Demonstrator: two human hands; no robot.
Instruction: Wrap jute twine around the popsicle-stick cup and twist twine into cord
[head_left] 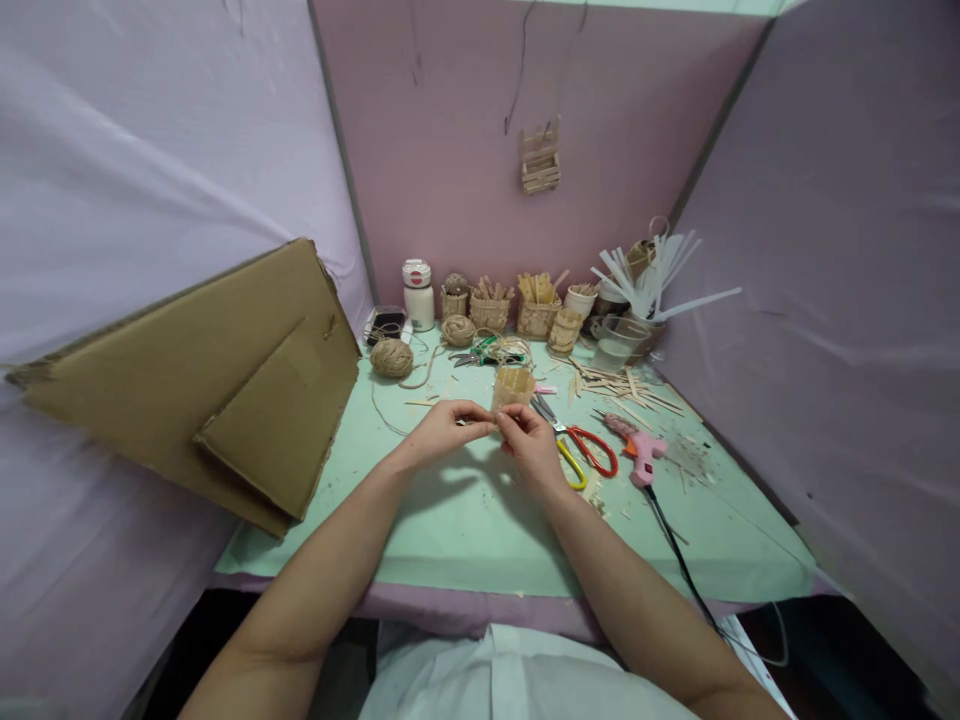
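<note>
Two at work over the bench [480,555]: left hand [454,425] and right hand [529,445], thumb and fingers of each drawn together, tips meeting, though whether they grip anything I cannot tell! One slatted wooden cup [513,386] shows right beyond the fingertips, contact unclear. Rightward, one pair of scissors [592,450], one pink glue gun [643,455]; far left, two balls of twine [391,357].

Left hand [448,430] beside right hand [531,448] (scissors [574,432] near).
</note>
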